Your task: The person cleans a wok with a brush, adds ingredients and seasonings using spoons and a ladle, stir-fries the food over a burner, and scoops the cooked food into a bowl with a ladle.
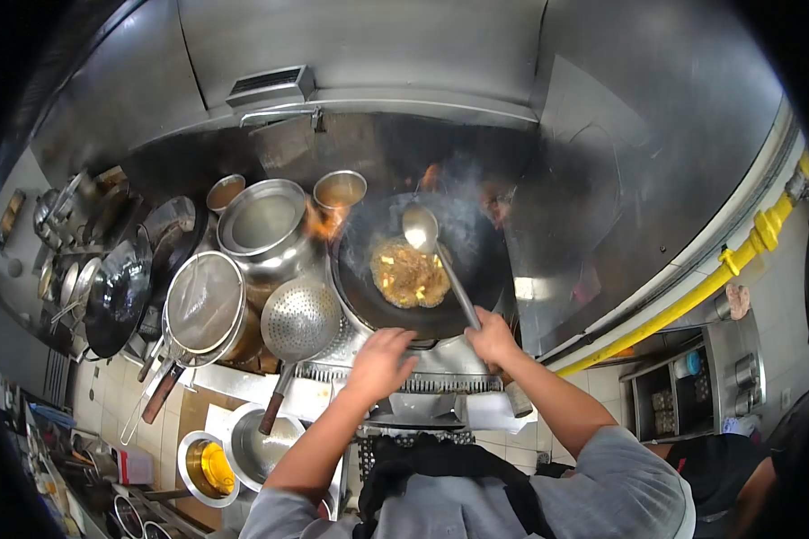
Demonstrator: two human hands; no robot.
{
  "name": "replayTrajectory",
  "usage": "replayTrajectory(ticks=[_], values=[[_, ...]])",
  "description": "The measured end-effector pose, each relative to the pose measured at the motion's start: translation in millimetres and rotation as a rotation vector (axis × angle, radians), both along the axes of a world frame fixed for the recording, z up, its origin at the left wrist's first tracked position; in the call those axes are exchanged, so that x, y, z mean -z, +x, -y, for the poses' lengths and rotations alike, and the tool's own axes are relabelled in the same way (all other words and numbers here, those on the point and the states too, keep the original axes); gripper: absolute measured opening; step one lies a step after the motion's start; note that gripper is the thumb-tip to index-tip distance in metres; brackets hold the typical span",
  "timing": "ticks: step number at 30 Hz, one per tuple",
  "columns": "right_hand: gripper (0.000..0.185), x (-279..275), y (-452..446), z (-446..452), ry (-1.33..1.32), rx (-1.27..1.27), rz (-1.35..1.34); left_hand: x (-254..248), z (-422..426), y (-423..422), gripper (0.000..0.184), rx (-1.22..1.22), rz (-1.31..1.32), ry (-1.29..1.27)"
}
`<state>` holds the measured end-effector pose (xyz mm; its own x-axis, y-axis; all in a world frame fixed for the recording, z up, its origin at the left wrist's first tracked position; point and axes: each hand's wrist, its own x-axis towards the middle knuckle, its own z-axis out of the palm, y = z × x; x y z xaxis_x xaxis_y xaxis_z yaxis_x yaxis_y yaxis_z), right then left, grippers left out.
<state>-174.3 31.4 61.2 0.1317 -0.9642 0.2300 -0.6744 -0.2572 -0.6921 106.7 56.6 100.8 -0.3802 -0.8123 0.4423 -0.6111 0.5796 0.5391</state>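
A dark wok (pixel 476 269) sits over the burner, with smoke rising and flames at its rim. Brown food with yellow pieces (pixel 409 274) lies in its middle. My right hand (pixel 494 340) is closed round the handle of a metal ladle (pixel 420 226), whose bowl hangs over the upper part of the food. At the wok's near left edge is my left hand (pixel 383 361), bent over the rim; its fingertips are near the wok's handle, and whether they grip it is unclear.
Left of the wok are a perforated skimmer (pixel 301 320), a fine strainer (pixel 205 301) and a large metal pot (pixel 265 218). Bowls, one with yellow liquid (pixel 216 467), stand lower left. A yellow pipe (pixel 683 314) runs along the right. Another person's arm (pixel 755 494) shows lower right.
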Motion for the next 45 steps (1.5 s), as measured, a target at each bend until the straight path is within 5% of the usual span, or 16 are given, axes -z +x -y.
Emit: replayTrajectory(ticks=[2,6,11,12,15,18,21,22,25,27,28,30,32,41,44,45], values=[[0.039,-25,8,30,0.341,0.213,0.027,11,24,-33,0.037,0.068,0.058,0.033],[0.047,30,-8,70,0.384,0.086,0.066,33,55,-73,0.029,0.041,0.339,0.085],[0.057,-42,-18,4,0.71,-0.003,0.376,60,51,-89,0.038,-0.02,0.444,0.219],[0.061,-49,-25,-1,0.708,0.023,0.312,58,41,-93,0.037,-0.033,0.462,0.222],[0.055,4,-48,11,-0.056,-0.051,-0.119,11,10,-104,0.039,0.0,0.457,0.26],[0.044,-23,-36,-12,0.088,0.211,-0.249,28,15,-111,0.038,-0.098,0.456,0.289],[0.024,-3,-44,-42,0.482,0.126,0.182,16,-3,-122,0.037,-0.082,0.436,0.259],[0.019,-39,-37,-55,0.858,0.11,0.596,7,-10,-127,0.037,-0.088,0.41,0.216],[0.023,-41,-36,-48,0.991,0.084,0.926,22,0,-127,0.036,-0.118,0.456,0.277],[0.011,-30,-30,-58,0.837,0.063,0.733,49,21,-128,0.039,-0.149,0.483,0.308],[0.011,-40,-33,-60,0.713,0.043,0.614,18,-3,-127,0.04,-0.114,0.481,0.278],[0.029,-45,-45,-70,0.663,0.067,0.462,13,-7,-129,0.041,-0.137,0.485,0.309],[0.051,-42,-51,-82,0.238,0.058,0.037,19,2,-126,0.041,-0.163,0.487,0.3],[0.06,-109,-67,-104,0.171,0.104,-0.174,39,28,-123,0.042,-0.167,0.548,0.284],[0.058,-83,-85,-82,-0.057,-0.075,-0.009,44,31,-121,0.039,-0.199,0.533,0.295],[0.054,-77,-84,-74,0.213,-0.041,0.164,48,32,-121,0.036,-0.194,0.526,0.291]])
